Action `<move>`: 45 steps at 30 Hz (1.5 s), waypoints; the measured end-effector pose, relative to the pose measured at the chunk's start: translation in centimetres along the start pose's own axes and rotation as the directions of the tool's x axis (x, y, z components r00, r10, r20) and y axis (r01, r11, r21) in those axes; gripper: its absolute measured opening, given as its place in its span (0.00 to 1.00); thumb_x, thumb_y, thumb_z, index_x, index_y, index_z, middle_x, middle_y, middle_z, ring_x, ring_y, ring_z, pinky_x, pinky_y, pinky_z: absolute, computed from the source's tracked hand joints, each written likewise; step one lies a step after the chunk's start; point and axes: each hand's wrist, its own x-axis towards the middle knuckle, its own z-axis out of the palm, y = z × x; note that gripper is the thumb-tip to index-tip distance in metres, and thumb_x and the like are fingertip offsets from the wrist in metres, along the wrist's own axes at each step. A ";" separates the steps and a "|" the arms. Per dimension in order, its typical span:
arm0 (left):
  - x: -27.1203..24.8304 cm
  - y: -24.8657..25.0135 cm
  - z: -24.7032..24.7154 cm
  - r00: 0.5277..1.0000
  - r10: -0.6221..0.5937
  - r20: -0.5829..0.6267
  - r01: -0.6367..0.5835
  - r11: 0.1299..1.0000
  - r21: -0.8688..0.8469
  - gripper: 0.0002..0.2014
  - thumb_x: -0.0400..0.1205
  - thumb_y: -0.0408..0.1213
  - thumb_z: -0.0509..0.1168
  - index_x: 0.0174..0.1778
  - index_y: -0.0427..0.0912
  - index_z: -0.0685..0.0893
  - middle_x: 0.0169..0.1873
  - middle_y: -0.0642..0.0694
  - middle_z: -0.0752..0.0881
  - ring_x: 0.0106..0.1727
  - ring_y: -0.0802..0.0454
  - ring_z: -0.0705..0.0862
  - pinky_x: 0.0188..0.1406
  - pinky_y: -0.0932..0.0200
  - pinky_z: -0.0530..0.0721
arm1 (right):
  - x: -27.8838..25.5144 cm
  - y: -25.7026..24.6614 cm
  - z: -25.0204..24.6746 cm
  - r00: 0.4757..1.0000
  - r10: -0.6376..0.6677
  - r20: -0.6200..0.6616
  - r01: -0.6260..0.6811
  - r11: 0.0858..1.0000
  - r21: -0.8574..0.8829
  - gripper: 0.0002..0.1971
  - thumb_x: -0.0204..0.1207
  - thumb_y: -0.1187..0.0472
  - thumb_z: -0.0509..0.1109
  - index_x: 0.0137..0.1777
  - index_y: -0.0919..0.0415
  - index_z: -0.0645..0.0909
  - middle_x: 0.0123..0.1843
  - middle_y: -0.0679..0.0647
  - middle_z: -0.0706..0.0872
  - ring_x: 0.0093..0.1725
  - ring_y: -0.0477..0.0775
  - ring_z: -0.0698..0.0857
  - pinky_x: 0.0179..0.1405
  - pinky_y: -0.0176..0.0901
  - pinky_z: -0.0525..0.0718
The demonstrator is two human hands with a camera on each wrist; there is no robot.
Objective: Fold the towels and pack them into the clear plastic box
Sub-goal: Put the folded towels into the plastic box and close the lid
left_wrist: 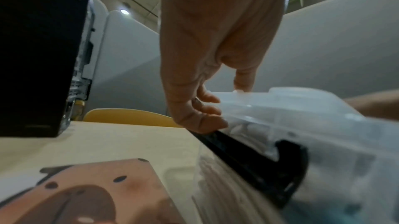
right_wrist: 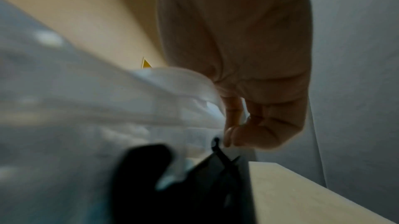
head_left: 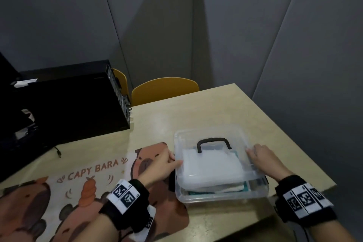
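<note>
The left hand's fingers (left_wrist: 207, 108) were curled over the left edge of the lid (head_left: 211, 163), thumb on top, gripping it. The right hand (head_left: 265, 160) pinched the opposite edge, its fingertips bent round the rim. Holding both short sides at once likely served to seat the lid squarely on the clear plastic box (head_left: 222, 195), which stood on the beige table (head_left: 225, 108) near its right edge, just beside the capybara mat (head_left: 94, 175).

Inside the box lay the folded towels (head_left: 212, 188): one white on top, and at least one teal beneath; the exact count was unclear through the plastic. One black handle (head_left: 214, 143) stood on the lid, and two black latches hung unfastened, one per side. Packing looked finished; clipping the latches probably remained. One black computer case (head_left: 74, 100) and two yellow chairs stood beyond.
</note>
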 end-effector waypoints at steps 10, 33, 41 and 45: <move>-0.2 0.2 0.4 1.000 -0.002 0.013 0.004 0.988 -0.151 0.11 0.80 0.40 0.66 0.32 0.46 0.75 0.25 0.54 0.83 0.34 0.52 0.76 0.34 0.60 0.72 | -1.7 -1.1 -3.0 0.964 0.132 0.229 -0.058 0.952 -0.300 0.18 0.79 0.48 0.65 0.32 0.59 0.71 0.29 0.50 0.73 0.28 0.47 0.71 0.27 0.38 0.66; 5.6 2.2 1.0 0.944 -0.126 -0.304 0.073 0.981 -0.178 0.38 0.78 0.35 0.68 0.79 0.37 0.53 0.68 0.34 0.76 0.67 0.37 0.76 0.60 0.50 0.77 | 3.0 -2.6 -0.6 0.969 0.228 -0.100 -0.197 0.948 0.252 0.30 0.72 0.38 0.67 0.51 0.69 0.80 0.56 0.66 0.85 0.54 0.66 0.84 0.44 0.47 0.78; 4.6 -0.8 3.1 0.949 -0.103 -0.299 -0.014 0.931 -0.365 0.36 0.72 0.42 0.74 0.73 0.41 0.64 0.67 0.43 0.79 0.63 0.45 0.81 0.64 0.44 0.80 | 1.8 -2.8 1.8 0.991 0.097 -0.091 -0.081 0.983 0.168 0.44 0.70 0.33 0.65 0.74 0.65 0.59 0.68 0.65 0.77 0.66 0.66 0.78 0.58 0.53 0.77; 5.6 -0.2 3.1 0.958 -0.077 -0.278 0.002 0.965 -0.261 0.43 0.75 0.44 0.71 0.80 0.42 0.53 0.75 0.39 0.71 0.72 0.40 0.74 0.69 0.39 0.76 | 2.2 -4.0 1.7 0.980 0.144 -0.135 -0.135 0.988 0.072 0.42 0.72 0.33 0.62 0.75 0.65 0.57 0.70 0.66 0.74 0.66 0.69 0.77 0.60 0.53 0.76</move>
